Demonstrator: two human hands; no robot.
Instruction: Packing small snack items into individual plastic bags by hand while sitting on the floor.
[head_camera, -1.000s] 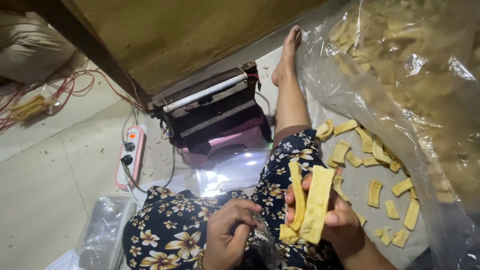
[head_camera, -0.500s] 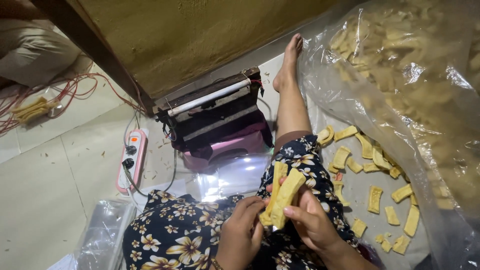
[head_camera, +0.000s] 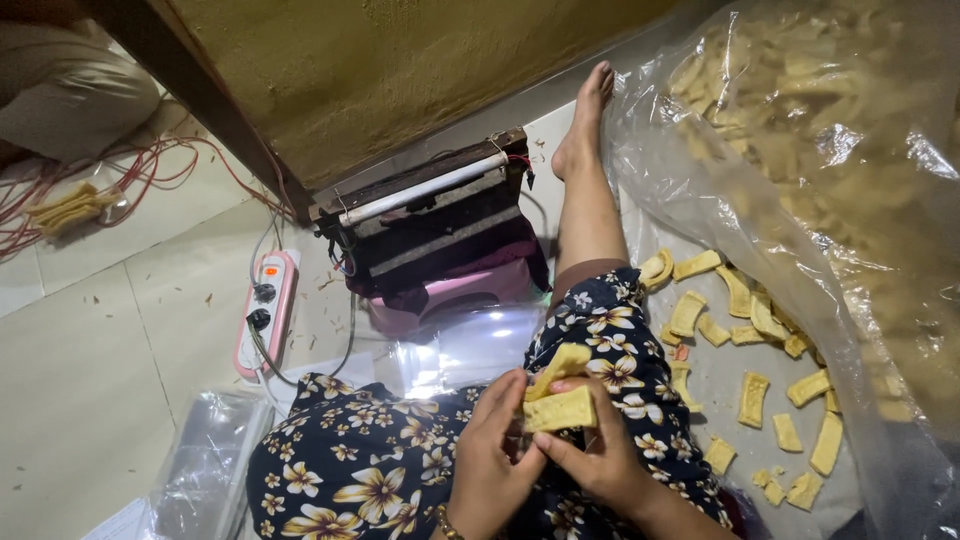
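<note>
Sealing machine (head_camera: 430, 225) stands ahead of the lap, power strip (head_camera: 267, 312) left, snack pieces (head_camera: 750, 345) right.

Garment: dark navy fabric (head_camera: 380, 470) printed with cream and yellow-brown flowers, covering both legs down to below the knee.
Lower leg: bare; foot (head_camera: 585, 115) bare, no footwear.
Left hand (head_camera: 490, 460): bare; thin gold-coloured bangle (head_camera: 447, 523) at wrist.
Right hand (head_camera: 600, 455): bare, no sleeve visible on forearm.

head cam | looks steeply down, slightly fwd | close over lap (head_camera: 400, 470) | single view
</note>
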